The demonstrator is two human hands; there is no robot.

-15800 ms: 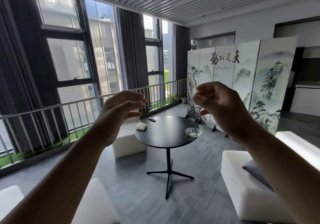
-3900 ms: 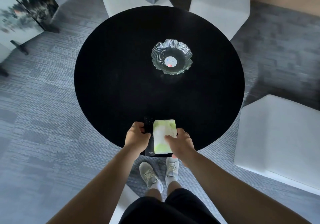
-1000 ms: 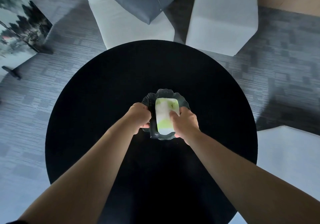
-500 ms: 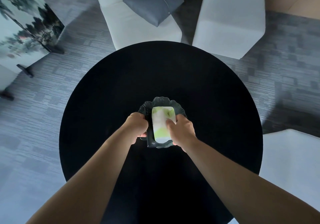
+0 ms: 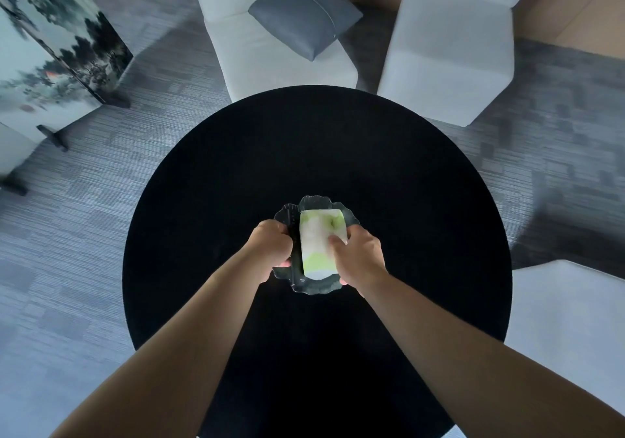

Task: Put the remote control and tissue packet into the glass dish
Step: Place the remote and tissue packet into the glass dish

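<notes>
A scalloped glass dish (image 5: 313, 202) sits near the middle of a round black table (image 5: 406, 184). Over the dish lie a white-and-green tissue packet (image 5: 318, 241) and, along its left side, a black remote control (image 5: 295, 234), mostly hidden. My left hand (image 5: 272, 246) is curled around the remote's left edge. My right hand (image 5: 358, 255) grips the packet's right side, thumb on top. Whether the two items rest on the dish's bottom I cannot tell.
White upholstered seats (image 5: 449, 41) stand beyond the table, one carrying a grey cushion (image 5: 304, 14). Another white seat (image 5: 568, 319) is at the right. A painted folding screen (image 5: 50, 52) stands at the left on grey carpet.
Both hands keep holding the remote and packet over the dish. They have barely moved; the camera has tipped slightly, showing more of the far seats.
</notes>
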